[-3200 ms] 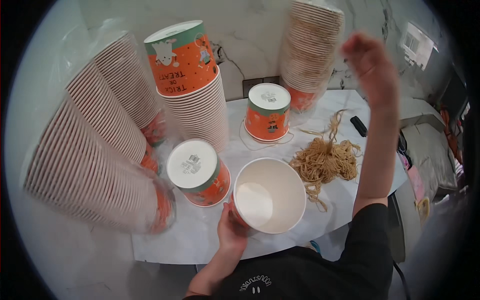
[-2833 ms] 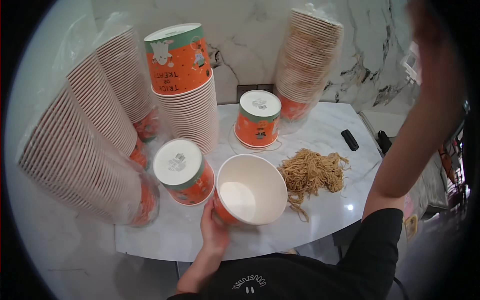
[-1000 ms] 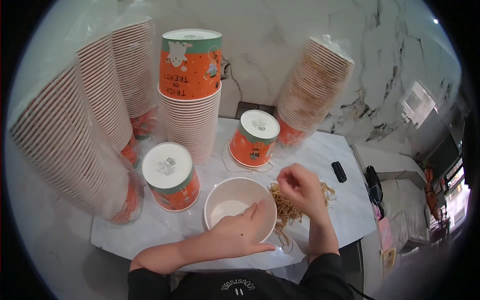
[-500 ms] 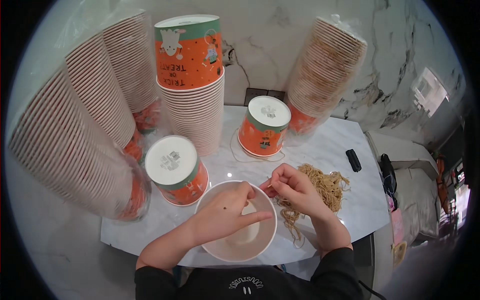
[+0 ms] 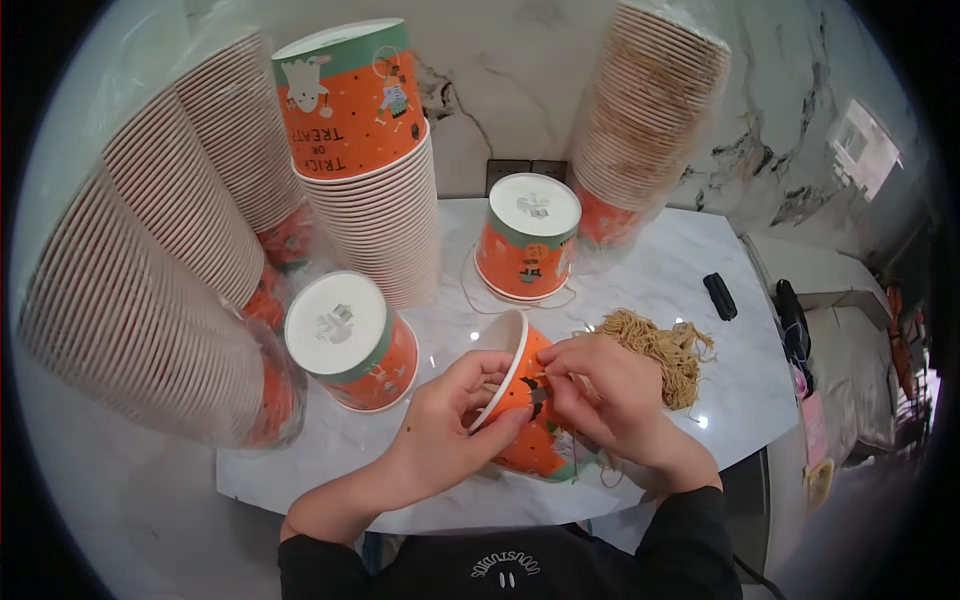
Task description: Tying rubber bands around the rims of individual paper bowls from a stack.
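Note:
An orange paper bucket (image 5: 532,452) with a white rim is tilted on its side in front of me, its mouth toward the left. My left hand (image 5: 430,430) grips its wall, fingers inside the mouth and thumb outside on the printed side. Close to the rim, my right hand (image 5: 620,395) pinches a bit of tan string against the outside of the bucket. Thin strands hang below that hand. Just past it lies a tangled pile of tan string (image 5: 665,355). How the string meets the bucket wall is hidden by my fingers.
Upside-down buckets stand on the marble table (image 5: 350,490): one at left (image 5: 345,335), one at back (image 5: 530,235) with string around its base, and a tall stack (image 5: 375,215). Bagged stacks rise at left (image 5: 150,310) and back right (image 5: 645,120). A black object (image 5: 719,297) lies right.
The bucket has gone from upright to tilted, mouth turned left. My left hand has moved from over its opening to gripping its wall; my right hand has come against its outside.

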